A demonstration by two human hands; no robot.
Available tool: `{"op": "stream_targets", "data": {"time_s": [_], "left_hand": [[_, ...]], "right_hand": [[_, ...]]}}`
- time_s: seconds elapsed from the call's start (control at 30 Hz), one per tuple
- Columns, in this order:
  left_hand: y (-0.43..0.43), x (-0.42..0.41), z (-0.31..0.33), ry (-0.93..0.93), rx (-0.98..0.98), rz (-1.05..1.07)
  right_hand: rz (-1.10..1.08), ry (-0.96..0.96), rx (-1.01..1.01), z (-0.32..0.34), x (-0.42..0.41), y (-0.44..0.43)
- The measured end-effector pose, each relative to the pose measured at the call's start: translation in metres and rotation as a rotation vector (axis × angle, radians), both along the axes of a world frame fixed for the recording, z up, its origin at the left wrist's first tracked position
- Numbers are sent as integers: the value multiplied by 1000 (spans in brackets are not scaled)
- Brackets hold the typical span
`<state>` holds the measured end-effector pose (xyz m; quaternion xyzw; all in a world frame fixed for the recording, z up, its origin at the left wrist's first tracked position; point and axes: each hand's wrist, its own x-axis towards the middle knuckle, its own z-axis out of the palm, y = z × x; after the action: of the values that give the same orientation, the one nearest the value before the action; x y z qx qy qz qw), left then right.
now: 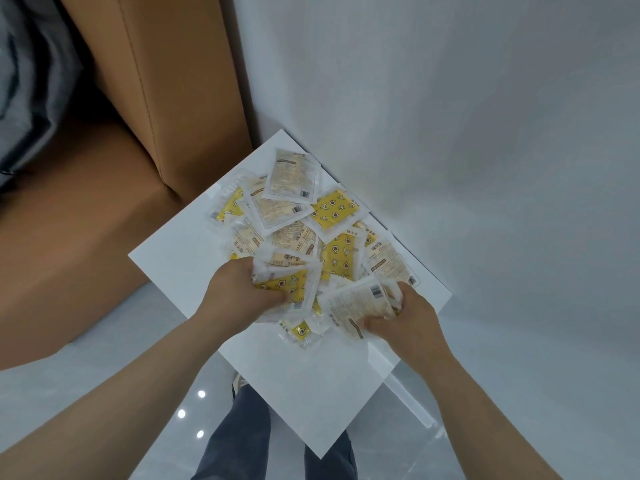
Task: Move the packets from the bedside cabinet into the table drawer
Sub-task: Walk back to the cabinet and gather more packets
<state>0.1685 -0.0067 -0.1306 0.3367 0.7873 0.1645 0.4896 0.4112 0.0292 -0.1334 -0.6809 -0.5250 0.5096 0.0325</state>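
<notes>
Several yellow-and-white hand-warmer packets [294, 209] lie heaped on the white top of the bedside cabinet [183, 258], which stands in a wall corner. My left hand [239, 292] grips a bunch of packets at the near left of the heap, a yellow one [287, 287] showing past its fingers. My right hand [408, 317] holds a crumpled bunch of pale packets [360, 303] at the near right. One small yellow packet [300, 330] lies loose between my hands. No table drawer is in view.
A tan upholstered bed frame and headboard [149, 98] stand left of the cabinet, with grey bedding [27, 81] at the far left. White walls [450, 116] close in behind and to the right. The glossy grey floor [104, 362] and my legs [242, 431] are below.
</notes>
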Motion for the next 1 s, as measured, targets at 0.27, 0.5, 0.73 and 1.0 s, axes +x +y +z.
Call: {"op": "stream_targets", "data": {"time_s": [0.27,0.5,0.73,1.0], "left_hand": [[10,18,10,-18,7,-26],[9,46,46,-32,33,-75],[3,54,135,-52,138,-167],[-2,55,259,-25,366,-316]], "right_hand": [[-132,-18,49,21,32,-12],[-158,-7,106,60,48,-22],[-268,-37,256,155,52,-35],[-477,-10,477,280,47,-85]]}}
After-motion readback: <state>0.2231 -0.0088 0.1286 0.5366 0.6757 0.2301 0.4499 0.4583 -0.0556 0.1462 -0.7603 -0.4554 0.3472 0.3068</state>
